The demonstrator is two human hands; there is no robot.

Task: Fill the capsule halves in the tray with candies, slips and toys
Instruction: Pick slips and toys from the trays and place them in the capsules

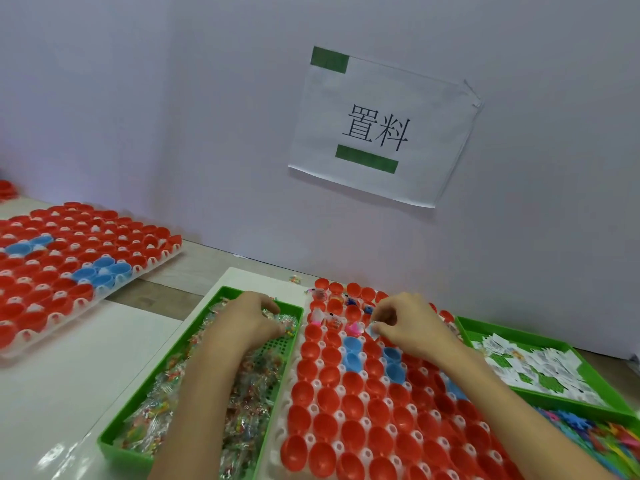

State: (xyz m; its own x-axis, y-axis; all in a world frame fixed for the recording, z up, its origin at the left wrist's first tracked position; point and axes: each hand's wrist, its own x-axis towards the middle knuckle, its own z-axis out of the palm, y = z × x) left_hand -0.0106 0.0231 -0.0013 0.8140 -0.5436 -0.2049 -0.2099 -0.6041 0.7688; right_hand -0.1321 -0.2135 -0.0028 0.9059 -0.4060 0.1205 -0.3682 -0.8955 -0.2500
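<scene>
2 characters, 置料, on wall sign (377, 129), left hand (251, 318) gripping candies (285, 323), right hand (412, 327) pinching slip (371, 329)

1. A single wide-angle view, worn on the person's head, looks forward and down across the desk (86, 358) from its near side.
2. It sits close. Both forearms enter from the bottom edge, and the left grip (254, 317) and right grip (412, 323) fall in the lower middle.
3. The capsule tray (277, 424) lies straight ahead and runs off the bottom edge. The candy bin (124, 453) and slip bin (512, 332) flank it.
4. The aim is high enough that the white wall (173, 116) and its paper sign (381, 126) fill the upper half.
5. The frame is tilted: the line where desk meets wall drops toward the right.
</scene>
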